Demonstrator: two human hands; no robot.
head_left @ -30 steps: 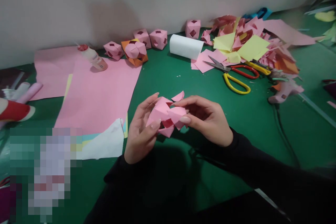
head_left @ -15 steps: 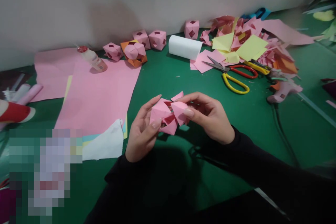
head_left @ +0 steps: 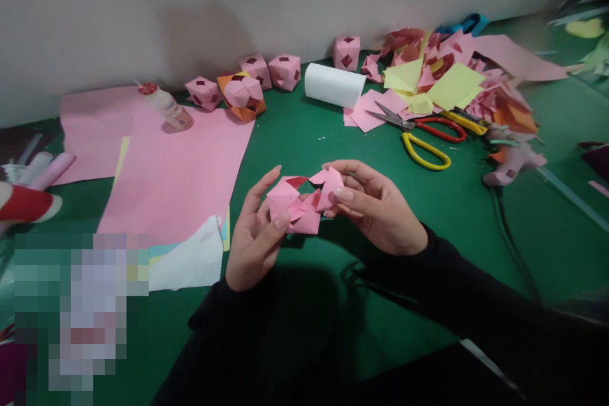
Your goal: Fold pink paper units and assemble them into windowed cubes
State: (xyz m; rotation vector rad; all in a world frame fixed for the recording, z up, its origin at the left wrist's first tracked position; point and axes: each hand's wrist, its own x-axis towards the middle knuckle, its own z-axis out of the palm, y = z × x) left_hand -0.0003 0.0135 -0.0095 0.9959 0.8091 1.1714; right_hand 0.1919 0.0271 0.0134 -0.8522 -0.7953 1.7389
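Between my hands is a pink folded-paper shape [head_left: 304, 221], held above the green table [head_left: 295, 139]. My left hand [head_left: 254, 235] pinches its left side, thumb in front and fingers behind. Thumb and fingers of my right hand [head_left: 375, 206] grip a pointed flap on the right. A gap shows at the top of the shape between the two sides, and its inner folds are visible. Some fingertips are hidden behind the paper.
Several finished pink paper shapes [head_left: 285, 72] stand along the wall. Scissors [head_left: 431, 151], a white paper roll [head_left: 334, 85] and paper scraps lie at the right. A glue gun [head_left: 514, 165] trails its cord. Pink sheets [head_left: 181, 171] and a small bottle [head_left: 166, 108] are at the left.
The pink paper shape has been tilted and pulled wider, so its top gap is larger. My right hand has lifted its flap slightly up. Objects on the table have stayed put.
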